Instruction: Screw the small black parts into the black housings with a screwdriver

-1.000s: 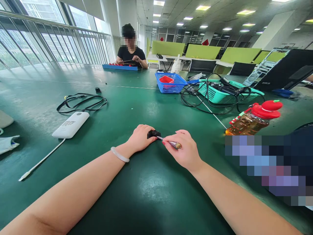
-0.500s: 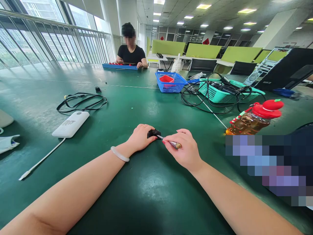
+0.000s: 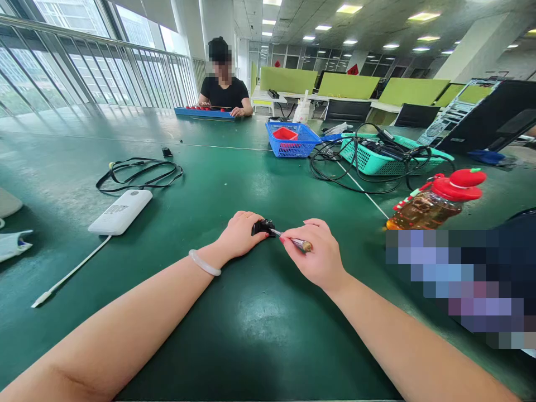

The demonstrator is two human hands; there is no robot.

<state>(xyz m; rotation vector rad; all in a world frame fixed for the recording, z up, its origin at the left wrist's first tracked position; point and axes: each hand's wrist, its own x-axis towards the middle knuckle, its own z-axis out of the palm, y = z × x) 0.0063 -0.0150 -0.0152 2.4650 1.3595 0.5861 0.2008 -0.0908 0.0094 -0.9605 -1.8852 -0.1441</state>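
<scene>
On the green table, my left hand (image 3: 240,233) grips a small black part (image 3: 263,227) between thumb and fingers, holding it against the tabletop. A thin screwdriver-like tool (image 3: 302,244) is pinched in my right hand (image 3: 315,251), its handle end pointing right. The metal tip of the tool meets the right side of the black part; the exact contact point is too small to make out. A pale bangle circles my left wrist.
At left lie a white power bank (image 3: 121,212) with a cable and a coiled black cord (image 3: 140,174). Beyond are a blue basket (image 3: 293,146), a teal basket (image 3: 377,163) with cables, and a red-capped bottle (image 3: 435,204) at right. A person (image 3: 224,89) sits across the table.
The tool's tip has shifted up very slightly on the black part. Both hands keep their hold and almost the same place.
</scene>
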